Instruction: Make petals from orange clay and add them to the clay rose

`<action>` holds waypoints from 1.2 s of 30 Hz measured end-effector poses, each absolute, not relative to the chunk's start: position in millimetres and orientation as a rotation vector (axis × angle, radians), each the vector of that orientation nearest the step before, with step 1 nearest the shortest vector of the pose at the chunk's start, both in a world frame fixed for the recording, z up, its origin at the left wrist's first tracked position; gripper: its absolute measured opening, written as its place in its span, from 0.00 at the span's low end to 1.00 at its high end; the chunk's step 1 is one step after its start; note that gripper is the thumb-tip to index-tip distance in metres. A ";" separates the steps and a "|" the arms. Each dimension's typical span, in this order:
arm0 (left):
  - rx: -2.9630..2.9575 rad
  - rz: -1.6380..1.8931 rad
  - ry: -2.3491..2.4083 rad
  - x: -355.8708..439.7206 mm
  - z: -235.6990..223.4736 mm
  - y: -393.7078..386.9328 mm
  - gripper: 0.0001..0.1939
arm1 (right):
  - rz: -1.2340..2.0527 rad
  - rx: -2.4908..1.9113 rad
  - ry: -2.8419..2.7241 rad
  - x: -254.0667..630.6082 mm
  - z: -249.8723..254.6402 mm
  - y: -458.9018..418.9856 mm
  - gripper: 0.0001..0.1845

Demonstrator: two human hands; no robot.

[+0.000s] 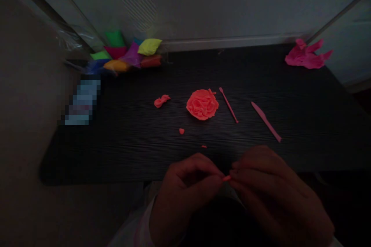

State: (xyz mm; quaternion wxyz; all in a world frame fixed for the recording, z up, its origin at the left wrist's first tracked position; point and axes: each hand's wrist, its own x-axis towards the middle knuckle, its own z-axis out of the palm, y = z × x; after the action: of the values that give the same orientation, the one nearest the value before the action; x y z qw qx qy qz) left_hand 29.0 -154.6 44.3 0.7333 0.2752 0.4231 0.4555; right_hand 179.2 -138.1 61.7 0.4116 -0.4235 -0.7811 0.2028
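Note:
Between my fingertips, at the front edge of the dark table (130,154), is a small piece of orange-red modelling clay (227,178). My left hand (189,189) pinches its left end with thumb and forefinger. On the other end, the fingers of my right hand (275,189) are closed. Beyond them lies a round, ruffled clay flower (202,105) of the same colour. A twisted clay lump (161,101), a small clay bit (181,131) and a thin clay scrap (204,146) lie to its left and in front.
Right of the flower lie a thin pink modelling tool (228,105) and a pink plastic knife (266,121). Crumpled pink material (307,54) sits at the back right. Several colourful packets (127,54) and a pixelated object (82,102) are at the left. A white panelled surface (232,11) stands behind.

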 end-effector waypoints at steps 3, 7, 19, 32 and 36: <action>0.560 0.984 0.894 29.9 44.6 -155.2 0.02 | 0.558 -1.063 -1.928 177.9 61.5 -139.6 0.05; 0.520 0.983 0.859 31.6 43.9 -155.9 0.02 | 0.638 -1.044 -1.883 174.8 59.8 -141.4 0.05; 0.630 1.040 0.923 27.9 44.5 -152.8 0.05 | 0.853 -1.109 -1.752 169.7 53.9 -144.1 0.07; 0.769 1.021 1.107 27.8 44.7 -153.9 0.06 | 0.679 -1.120 -1.870 170.7 53.2 -143.9 0.10; 0.747 1.011 1.088 28.7 44.8 -153.5 0.07 | 0.686 -1.124 -1.867 170.5 53.1 -143.8 0.10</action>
State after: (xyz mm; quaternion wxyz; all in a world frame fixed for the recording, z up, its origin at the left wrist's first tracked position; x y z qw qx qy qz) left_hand 28.7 -153.5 44.8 0.6740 0.3319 0.4834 0.4494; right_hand 170.5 -143.8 53.1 0.4155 -0.4476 -0.7432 0.2732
